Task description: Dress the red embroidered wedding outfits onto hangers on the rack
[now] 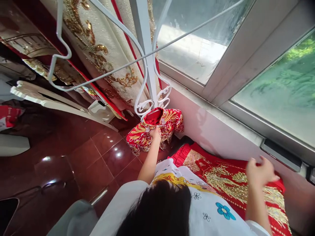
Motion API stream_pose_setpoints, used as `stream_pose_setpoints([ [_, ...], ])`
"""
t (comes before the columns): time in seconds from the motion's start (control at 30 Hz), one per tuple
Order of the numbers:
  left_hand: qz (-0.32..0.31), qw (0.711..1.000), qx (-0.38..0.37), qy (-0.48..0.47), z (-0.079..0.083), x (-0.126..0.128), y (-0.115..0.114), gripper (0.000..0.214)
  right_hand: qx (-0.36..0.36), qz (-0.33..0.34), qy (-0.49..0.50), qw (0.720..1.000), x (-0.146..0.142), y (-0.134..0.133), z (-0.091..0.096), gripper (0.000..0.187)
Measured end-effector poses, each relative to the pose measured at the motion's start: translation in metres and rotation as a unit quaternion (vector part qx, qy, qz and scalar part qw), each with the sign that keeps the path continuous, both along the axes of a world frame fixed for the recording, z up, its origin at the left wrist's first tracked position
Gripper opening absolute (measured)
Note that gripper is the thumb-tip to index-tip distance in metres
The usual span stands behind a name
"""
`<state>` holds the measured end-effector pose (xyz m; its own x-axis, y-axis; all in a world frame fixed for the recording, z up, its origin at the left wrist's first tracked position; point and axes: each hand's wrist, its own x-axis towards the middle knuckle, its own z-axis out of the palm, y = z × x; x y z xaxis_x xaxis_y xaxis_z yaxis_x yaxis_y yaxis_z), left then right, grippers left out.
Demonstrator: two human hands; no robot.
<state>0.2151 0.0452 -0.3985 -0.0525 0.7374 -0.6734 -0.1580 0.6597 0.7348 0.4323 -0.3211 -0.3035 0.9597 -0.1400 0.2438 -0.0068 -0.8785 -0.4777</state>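
Observation:
A small red and gold embroidered jacket [152,129] lies bunched on the floor at the foot of a white metal stand [147,75]. My left hand [155,133] reaches out to it with fingers closed on its cloth near the collar. A larger red cloth with gold embroidery [221,180] lies spread along the wall under the window. My right hand [260,171] is raised over that cloth's far edge, fingers curled and pinching the fabric there. White sleeves cover both upper arms.
A cream garment with gold embroidery [103,49] hangs from the stand. A window [283,88] and pink wall [209,127] run along the right. A white cloth with flower print [209,209] lies below me. A white frame [49,101] leans over dark red floor tiles [98,157].

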Motion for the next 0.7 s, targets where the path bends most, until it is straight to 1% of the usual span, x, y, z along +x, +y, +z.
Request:
stream_pose_setpoints([
  [0.07,0.007,1.0,-0.007,-0.028,0.002,-0.002,-0.001,0.019,0.04,0.128,0.036,0.99,-0.011,0.047,-0.007,0.05],
  [0.13,0.016,0.999,-0.003,-0.047,0.004,-0.004,-0.002,0.017,0.09,0.221,0.099,0.966,-0.028,0.088,-0.014,0.054],
  [0.17,0.021,0.998,0.001,-0.053,0.004,-0.005,-0.003,0.016,0.107,0.256,0.123,0.953,-0.037,0.104,-0.018,0.055],
  [0.23,0.028,0.998,0.015,-0.057,0.002,-0.007,-0.004,0.015,0.123,0.323,0.16,0.925,-0.056,0.13,-0.027,0.056],
  [0.3,0.023,0.998,0.024,-0.056,-0.001,-0.009,-0.005,0.015,0.13,0.386,0.185,0.894,-0.074,0.149,-0.034,0.053],
  [0.37,0.001,0.998,0.018,-0.056,-0.007,-0.012,-0.007,0.017,0.13,0.448,0.21,0.859,-0.091,0.165,-0.039,0.049],
  [0.43,-0.029,0.998,-0.01,-0.054,-0.017,-0.019,-0.012,0.022,0.118,0.513,0.225,0.82,-0.107,0.185,-0.039,0.044],
  [0.5,-0.056,0.996,-0.056,-0.044,-0.029,-0.029,-0.022,0.028,0.083,0.587,0.217,0.776,-0.12,0.212,-0.038,0.043],
  [0.53,-0.068,0.994,-0.084,-0.036,-0.037,-0.035,-0.029,0.03,0.051,0.628,0.204,0.749,-0.126,0.227,-0.038,0.044],
  [0.6,-0.087,0.986,-0.138,-0.017,-0.051,-0.044,-0.047,0.034,-0.067,0.693,0.177,0.696,-0.137,0.258,-0.044,0.047],
  [0.63,-0.095,0.982,-0.162,-0.007,-0.058,-0.048,-0.056,0.035,-0.134,0.706,0.17,0.675,-0.141,0.271,-0.049,0.046],
  [0.67,-0.103,0.978,-0.181,0.002,-0.064,-0.051,-0.065,0.035,-0.194,0.704,0.168,0.662,-0.145,0.281,-0.056,0.044],
  [0.7,-0.112,0.974,-0.195,0.008,-0.069,-0.054,-0.074,0.035,-0.238,0.694,0.169,0.658,-0.147,0.288,-0.064,0.041],
])
